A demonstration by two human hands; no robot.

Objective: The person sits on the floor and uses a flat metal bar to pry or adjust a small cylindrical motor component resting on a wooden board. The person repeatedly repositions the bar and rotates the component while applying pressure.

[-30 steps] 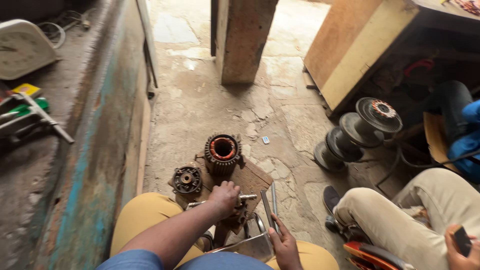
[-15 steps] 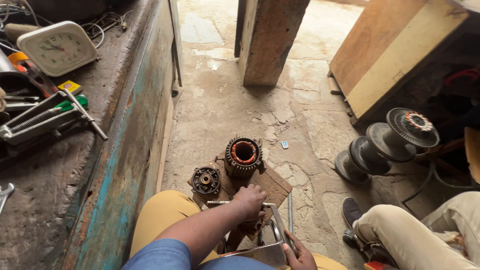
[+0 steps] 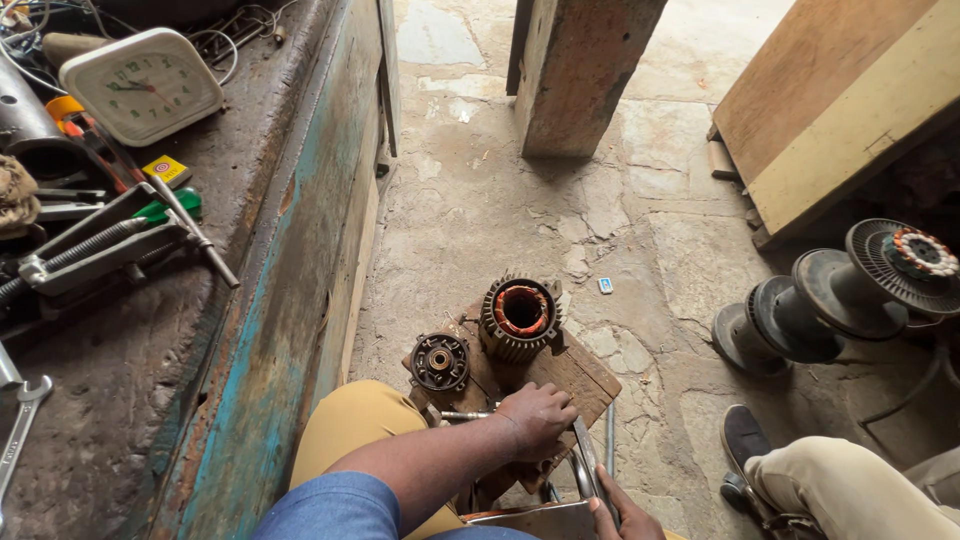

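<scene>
Left hand [image 3: 540, 418] closed in a fist on a thin metal rod [image 3: 462, 414] over the worn wooden block [image 3: 585, 372], right hand [image 3: 622, 512] pinching a flat metal strip [image 3: 585, 455]; a slip could topple the copper-wound finned stator [image 3: 520, 317] standing at the block's edge.

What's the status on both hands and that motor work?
Left hand fisted on wooden block. Right hand holds thin metal rod. Stator upright on block. Nothing obstructing.
</scene>
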